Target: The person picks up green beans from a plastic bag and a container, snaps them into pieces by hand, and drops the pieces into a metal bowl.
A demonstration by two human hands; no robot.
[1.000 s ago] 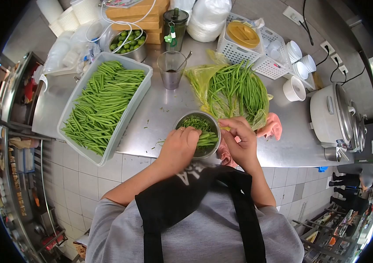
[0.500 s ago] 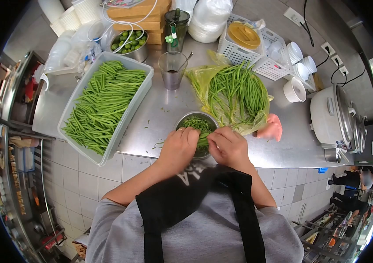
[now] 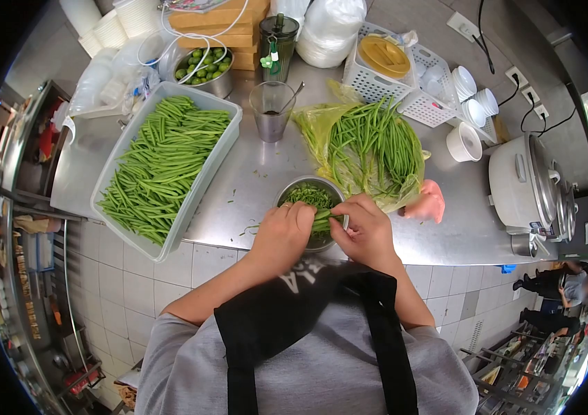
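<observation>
Over a round metal bowl (image 3: 283, 188) with green bean trimmings (image 3: 308, 194) inside, my left hand (image 3: 282, 232) is closed around a small bunch of green beans (image 3: 322, 221). My right hand (image 3: 364, 227) is at the other end of the bunch, its thumb and index finger bent around the bean tips. A yellow plastic bag (image 3: 316, 124) with long green beans (image 3: 377, 149) lies open just beyond the bowl to the right. To the left, a translucent tub (image 3: 235, 121) holds many green beans (image 3: 162, 166).
A clear cup (image 3: 271, 124) with a spoon stands behind the bowl. A pink cloth-like item (image 3: 428, 202) lies right of the bag. White baskets (image 3: 377, 79), a white tub (image 3: 464, 142) and a large cooker (image 3: 518, 183) are at the right. People (image 3: 563, 287) stand far right.
My right hand's fingers have loosened and shifted slightly up and to the right at the bunch's end. My left hand has hardly moved. The people at the far right have changed posture.
</observation>
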